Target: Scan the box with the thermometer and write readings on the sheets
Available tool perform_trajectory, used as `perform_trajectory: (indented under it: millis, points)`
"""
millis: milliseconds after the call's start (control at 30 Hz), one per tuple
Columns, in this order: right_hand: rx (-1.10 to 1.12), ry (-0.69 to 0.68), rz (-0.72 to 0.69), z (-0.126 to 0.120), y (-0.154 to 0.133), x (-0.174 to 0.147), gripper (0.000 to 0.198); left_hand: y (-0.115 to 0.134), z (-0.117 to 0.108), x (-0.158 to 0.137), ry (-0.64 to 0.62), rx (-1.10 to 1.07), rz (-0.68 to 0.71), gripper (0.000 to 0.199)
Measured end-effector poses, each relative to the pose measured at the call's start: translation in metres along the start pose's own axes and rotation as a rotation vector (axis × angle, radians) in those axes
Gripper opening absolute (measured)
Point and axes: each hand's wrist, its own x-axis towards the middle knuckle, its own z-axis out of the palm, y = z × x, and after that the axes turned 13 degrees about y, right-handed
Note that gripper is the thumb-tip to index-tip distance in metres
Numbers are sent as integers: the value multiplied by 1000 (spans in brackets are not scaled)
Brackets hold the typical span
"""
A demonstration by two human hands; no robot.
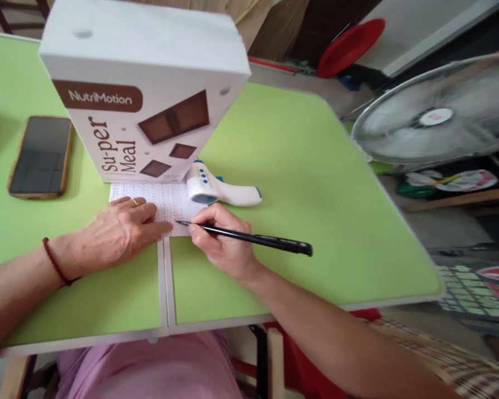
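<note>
A black pen [258, 239] is pinched in my right hand [227, 238], its tip down at a sheet of paper [183, 209] covered with small rows of handwriting. My left hand [116, 230] lies flat over the left part of the paper, fingers stretched out and a ring on one of them. Right behind the sheet stands a white box [158, 127] marked NutriMotion Su-per Meal, hiding what is behind it. A white and blue infrared thermometer [222, 191] rests against the paper's right side, just beyond my right hand.
On the left of the green folding table [316, 221] lies a phone [41, 157] in a brown case. A metal seam runs toward the front edge. Off the table's right side stand a fan [434, 117] and a red round thing [351, 48].
</note>
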Motion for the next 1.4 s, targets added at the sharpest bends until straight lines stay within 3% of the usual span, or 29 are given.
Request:
perform_trajectory:
  millis: [233, 500, 933, 1400]
  points:
    - [-22, -18, 13, 1, 0, 0, 11, 0, 0, 0, -7, 1, 3, 24]
    - [-48, -23, -72, 0, -2, 2, 13, 0, 0, 1, 3, 4, 5, 26]
    - [-50, -16, -1, -1, -1, 0, 11, 0, -1, 1, -7, 6, 6, 26]
    - [1, -24, -84, -1, -1, 1, 16, 0, -1, 1, -22, -2, 6, 27]
